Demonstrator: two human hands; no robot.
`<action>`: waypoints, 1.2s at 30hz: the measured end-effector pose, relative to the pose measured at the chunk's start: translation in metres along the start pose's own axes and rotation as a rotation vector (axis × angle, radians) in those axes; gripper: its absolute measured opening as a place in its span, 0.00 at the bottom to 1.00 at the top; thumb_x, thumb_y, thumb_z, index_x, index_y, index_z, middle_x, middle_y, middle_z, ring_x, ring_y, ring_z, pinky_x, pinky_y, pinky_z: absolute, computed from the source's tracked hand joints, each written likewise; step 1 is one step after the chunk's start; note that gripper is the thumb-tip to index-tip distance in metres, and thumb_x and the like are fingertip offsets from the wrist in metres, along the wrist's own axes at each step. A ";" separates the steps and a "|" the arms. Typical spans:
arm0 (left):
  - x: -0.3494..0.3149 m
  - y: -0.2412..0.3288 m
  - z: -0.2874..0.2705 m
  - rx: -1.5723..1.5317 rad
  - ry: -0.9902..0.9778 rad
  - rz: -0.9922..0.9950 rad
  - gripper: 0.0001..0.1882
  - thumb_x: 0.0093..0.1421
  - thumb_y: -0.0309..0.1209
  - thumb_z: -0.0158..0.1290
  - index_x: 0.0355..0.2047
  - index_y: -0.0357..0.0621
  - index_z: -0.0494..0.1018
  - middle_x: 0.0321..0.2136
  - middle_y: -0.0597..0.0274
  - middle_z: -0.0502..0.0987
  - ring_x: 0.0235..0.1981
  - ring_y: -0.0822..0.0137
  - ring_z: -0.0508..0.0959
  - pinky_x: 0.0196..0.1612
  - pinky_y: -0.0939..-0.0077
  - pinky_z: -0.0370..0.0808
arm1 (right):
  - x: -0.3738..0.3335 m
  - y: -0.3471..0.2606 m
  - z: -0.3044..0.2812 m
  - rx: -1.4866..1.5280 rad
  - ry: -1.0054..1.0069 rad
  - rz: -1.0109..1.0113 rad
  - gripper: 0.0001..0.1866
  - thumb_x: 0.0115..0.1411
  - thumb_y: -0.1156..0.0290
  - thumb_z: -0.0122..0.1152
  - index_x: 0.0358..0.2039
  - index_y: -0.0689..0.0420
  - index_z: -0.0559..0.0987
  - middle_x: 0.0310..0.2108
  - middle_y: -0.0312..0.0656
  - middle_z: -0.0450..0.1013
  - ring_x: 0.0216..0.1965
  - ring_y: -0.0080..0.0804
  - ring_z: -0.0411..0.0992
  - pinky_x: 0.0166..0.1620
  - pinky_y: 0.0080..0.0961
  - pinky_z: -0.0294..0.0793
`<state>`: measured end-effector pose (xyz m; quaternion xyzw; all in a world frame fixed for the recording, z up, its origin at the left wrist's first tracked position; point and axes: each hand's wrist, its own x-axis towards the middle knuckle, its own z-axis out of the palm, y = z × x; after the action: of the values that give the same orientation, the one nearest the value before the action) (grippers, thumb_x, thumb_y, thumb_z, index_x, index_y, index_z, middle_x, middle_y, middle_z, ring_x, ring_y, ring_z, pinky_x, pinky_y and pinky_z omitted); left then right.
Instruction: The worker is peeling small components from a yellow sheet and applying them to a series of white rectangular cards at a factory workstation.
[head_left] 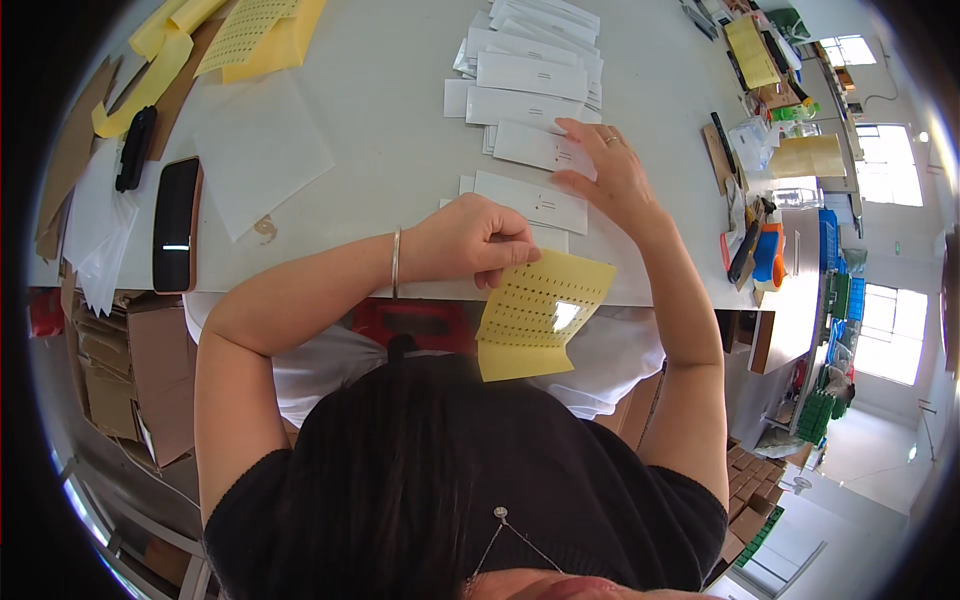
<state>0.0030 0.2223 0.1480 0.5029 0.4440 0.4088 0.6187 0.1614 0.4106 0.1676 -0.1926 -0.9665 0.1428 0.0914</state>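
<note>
My left hand point(470, 240) pinches the top edge of a yellow sheet of small dark stickers point(545, 310). That sheet hangs bent past the table's near edge, in front of my body, and a bright glare hides part of its face. My right hand point(615, 175) has thumb and fingers apart over the right end of a flat white packet point(530, 147); whether its fingertips touch the packet cannot be told. Closer to me, another white packet point(530, 200) lies beside my left hand. Farther away is an overlapping row of similar white packets point(530, 72), several with small marks.
On the left of the white table point(370, 110) lie a phone point(177, 225), a black box cutter-like tool point(136, 148), translucent sheets point(262, 150) and more yellow sticker sheets point(270, 40). An orange tape roll point(768, 257) and assorted tools sit along the right edge. Cardboard boxes point(140, 370) stand below left.
</note>
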 end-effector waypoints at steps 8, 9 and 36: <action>0.000 -0.006 0.001 -0.027 0.034 0.043 0.15 0.61 0.36 0.53 0.30 0.33 0.77 0.18 0.60 0.78 0.18 0.75 0.77 0.24 0.81 0.75 | -0.011 -0.012 -0.015 0.240 -0.180 0.023 0.27 0.44 0.70 0.70 0.46 0.54 0.72 0.40 0.40 0.72 0.44 0.35 0.69 0.49 0.29 0.67; 0.001 -0.006 0.001 -0.028 0.035 0.044 0.15 0.61 0.35 0.52 0.30 0.32 0.76 0.18 0.60 0.78 0.18 0.75 0.77 0.24 0.81 0.75 | -0.013 -0.022 -0.018 0.237 -0.202 -0.016 0.25 0.46 0.71 0.69 0.46 0.56 0.73 0.39 0.40 0.72 0.42 0.32 0.70 0.48 0.27 0.68; 0.007 -0.004 -0.008 -0.232 0.084 -0.111 0.19 0.65 0.40 0.48 0.28 0.34 0.75 0.18 0.61 0.76 0.16 0.73 0.76 0.21 0.80 0.74 | 0.051 0.006 0.006 0.128 0.159 -0.129 0.05 0.55 0.67 0.61 0.30 0.52 0.80 0.35 0.35 0.74 0.43 0.35 0.69 0.53 0.34 0.59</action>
<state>-0.0024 0.2307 0.1424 0.3851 0.4467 0.4431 0.6751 0.1155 0.4344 0.1664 -0.1347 -0.9555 0.1822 0.1890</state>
